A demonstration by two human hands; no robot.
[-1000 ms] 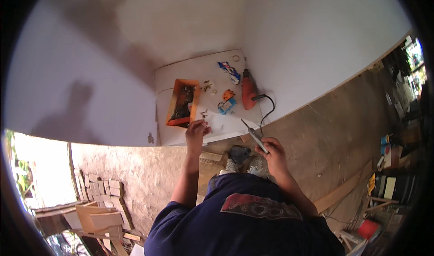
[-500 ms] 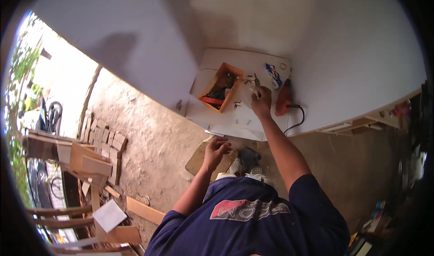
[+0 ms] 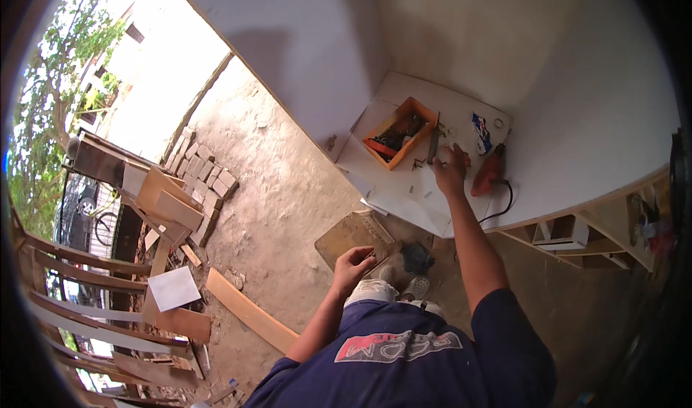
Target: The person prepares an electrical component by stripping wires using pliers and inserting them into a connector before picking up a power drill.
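Observation:
My right hand reaches onto the white panel, closed on the lower end of a slim grey tool. To its left sits an orange box with dark items inside; to its right lies a red power drill with a black cord. A blue-and-white packet and small loose fittings lie nearby. My left hand is lower, in front of my body over the ground, its fingers pinched on something too small to make out.
White boards form the walls around the work surface. A wooden frame with compartments is at right. At left are stacked bricks, loose boards, wooden slats and a long plank on the dirt floor.
My right hand has moved up onto the panel with the tool. My left hand has dropped away from beside the orange box toward my body. The view has swung toward the left.

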